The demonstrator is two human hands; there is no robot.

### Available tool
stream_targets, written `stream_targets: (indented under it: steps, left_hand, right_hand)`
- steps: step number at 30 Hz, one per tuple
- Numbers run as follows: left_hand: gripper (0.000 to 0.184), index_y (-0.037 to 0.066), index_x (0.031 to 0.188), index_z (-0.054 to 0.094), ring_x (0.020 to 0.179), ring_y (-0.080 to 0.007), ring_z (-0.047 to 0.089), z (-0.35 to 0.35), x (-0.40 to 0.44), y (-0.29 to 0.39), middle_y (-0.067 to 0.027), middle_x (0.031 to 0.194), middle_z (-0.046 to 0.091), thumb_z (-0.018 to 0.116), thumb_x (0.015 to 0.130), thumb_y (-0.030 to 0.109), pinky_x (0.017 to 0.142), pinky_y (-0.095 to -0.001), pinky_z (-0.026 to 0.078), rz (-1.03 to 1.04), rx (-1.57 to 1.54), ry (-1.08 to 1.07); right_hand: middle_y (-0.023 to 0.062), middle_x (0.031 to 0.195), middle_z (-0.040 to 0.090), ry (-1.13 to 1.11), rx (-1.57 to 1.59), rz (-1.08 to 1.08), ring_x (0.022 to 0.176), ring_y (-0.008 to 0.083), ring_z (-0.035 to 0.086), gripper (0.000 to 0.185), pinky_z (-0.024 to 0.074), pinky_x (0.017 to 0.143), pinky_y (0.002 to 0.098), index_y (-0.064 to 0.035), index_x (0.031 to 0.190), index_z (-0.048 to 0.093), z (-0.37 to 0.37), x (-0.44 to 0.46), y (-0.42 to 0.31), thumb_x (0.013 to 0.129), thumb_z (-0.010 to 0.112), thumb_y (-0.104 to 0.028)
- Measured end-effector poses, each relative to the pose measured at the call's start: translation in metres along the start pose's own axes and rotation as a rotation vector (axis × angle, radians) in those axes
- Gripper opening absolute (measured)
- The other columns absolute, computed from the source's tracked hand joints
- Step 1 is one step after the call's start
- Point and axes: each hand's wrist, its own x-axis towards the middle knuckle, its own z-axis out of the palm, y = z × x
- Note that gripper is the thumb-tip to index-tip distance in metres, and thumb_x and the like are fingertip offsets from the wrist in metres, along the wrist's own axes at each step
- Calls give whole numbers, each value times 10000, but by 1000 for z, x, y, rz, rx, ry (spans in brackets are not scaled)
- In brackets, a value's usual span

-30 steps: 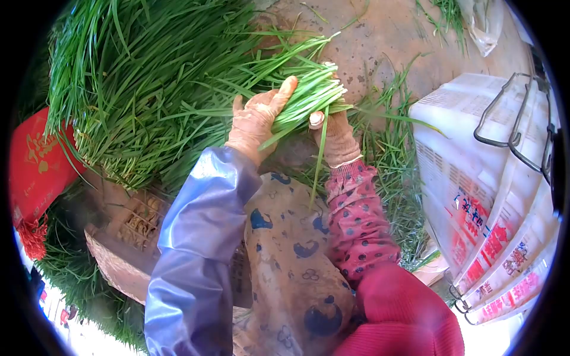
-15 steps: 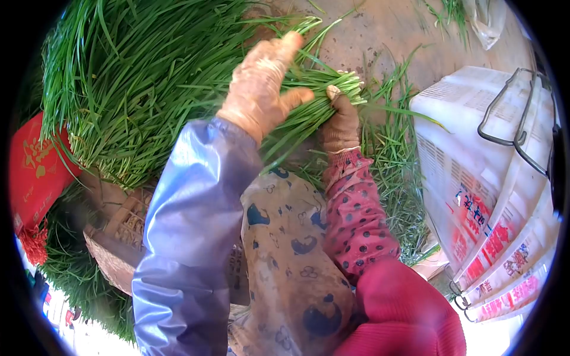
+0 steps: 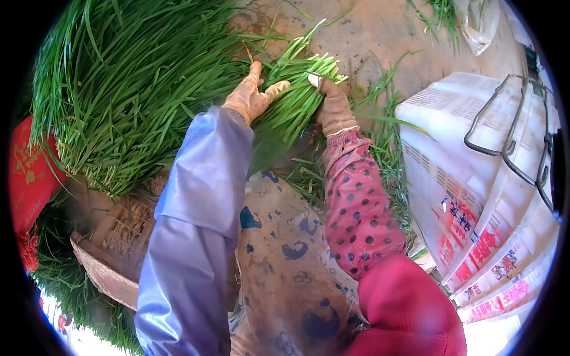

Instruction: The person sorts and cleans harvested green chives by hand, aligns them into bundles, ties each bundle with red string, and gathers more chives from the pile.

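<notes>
My right hand (image 3: 332, 104), in a brown glove, grips a bunch of garlic chives (image 3: 297, 101) near its pale cut ends, the thumb lying over the stalks. The green leaves trail down and to the left towards my lap. At the left side of this bunch is my left hand (image 3: 252, 98), in a pale, stained glove. Its thumb and a forefinger are spread apart, with the thumb against the stalks; the other fingers are partly hidden. A few stalks stick out above the rest of the bunch. Left of my hands lies a large heap of chives (image 3: 136, 77).
White plastic crates (image 3: 439, 136) with red print and wire handles stand at the right. Loose leaves (image 3: 386, 142) litter the floor before them. A worn wooden box-like piece (image 3: 113, 255) is at lower left, near a red printed item (image 3: 32, 178). A clear plastic bag (image 3: 478, 26) lies at top right.
My left hand has come down and to the left, from above the stalks to the bunch's side. My right hand and the held chives have shifted slightly left and up.
</notes>
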Motion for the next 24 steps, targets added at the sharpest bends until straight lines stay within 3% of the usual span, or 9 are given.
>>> stream_targets:
  steps: [2, 4, 9, 11, 16, 17, 20, 21, 24]
  left_hand:
    - [646, 22, 1462, 238, 1286, -297, 411, -44, 40, 12, -164, 1412, 385, 590, 945, 187, 1065, -355, 419, 277, 966, -427]
    - [685, 93, 1466, 343, 1176, -139, 507, -39, 2, 7, -83, 1290, 581, 689, 884, 198, 986, -257, 415, 297, 1355, -549]
    - [698, 240, 1459, 383, 1175, -209, 526, -56, -9, 8, -98, 1304, 579, 709, 847, 162, 1009, -317, 412, 556, 1587, -721]
    - [625, 99, 1466, 362, 1144, -88, 458, -57, -15, 2, -22, 1345, 536, 614, 897, 38, 994, -262, 399, 740, 1869, -642]
    - [601, 173, 1391, 456, 1145, -353, 550, -33, -69, -4, -131, 1256, 596, 698, 843, 218, 956, -412, 441, 624, 2245, -324]
    - [601, 173, 1391, 456, 1145, -353, 550, -29, -79, -4, -131, 1256, 596, 698, 843, 218, 956, -412, 441, 623, 2247, -321]
    - [627, 176, 1376, 450, 1120, -274, 592, 2, -130, -13, -89, 1165, 639, 659, 846, 437, 913, -470, 443, 571, 2825, 186]
    - [633, 161, 1365, 470, 1135, -270, 585, 20, -143, -11, -75, 1191, 637, 707, 823, 387, 941, -443, 443, 409, 2822, 252]
    - [686, 101, 1340, 498, 1187, -285, 552, -1, -145, 15, -71, 1248, 618, 776, 752, 322, 996, -398, 427, 1285, 2050, -396]
  right_hand:
    - [106, 960, 684, -78, -3, 65, 834, 237, 672, 272, 566, 774, 350, 23, 1039, 640, -4, -1, -4, 828, 644, -149]
    - [111, 1003, 680, -176, -52, 152, 869, 241, 675, 315, 568, 815, 364, 14, 1098, 619, -4, -6, -6, 829, 657, -145]
    - [106, 1034, 672, -312, -1, 229, 894, 212, 666, 326, 560, 816, 348, 15, 1108, 624, -15, -20, 2, 826, 676, -141]
    - [95, 1028, 670, -135, -157, 56, 911, 188, 652, 379, 547, 823, 327, 27, 1123, 618, -20, -30, 7, 794, 720, -130]
    - [37, 1006, 666, -210, -300, -186, 884, 144, 623, 437, 524, 797, 280, -16, 1153, 620, -10, -43, 15, 758, 761, -138]
    - [24, 986, 663, -226, -320, -194, 860, 130, 616, 441, 521, 772, 269, -24, 1156, 620, -9, -45, 14, 755, 763, -140]
    - [4, 892, 634, -299, -247, -229, 766, 99, 586, 444, 500, 701, 233, -5, 1142, 596, -6, -42, 19, 745, 757, -122]
    - [4, 892, 634, -298, -245, -231, 766, 99, 586, 444, 500, 701, 233, -5, 1142, 596, -7, -43, 19, 745, 757, -122]
    - [35, 951, 636, -268, -276, -186, 834, 155, 617, 559, 522, 761, 282, -4, 1206, 533, 11, -54, 14, 710, 779, -80]
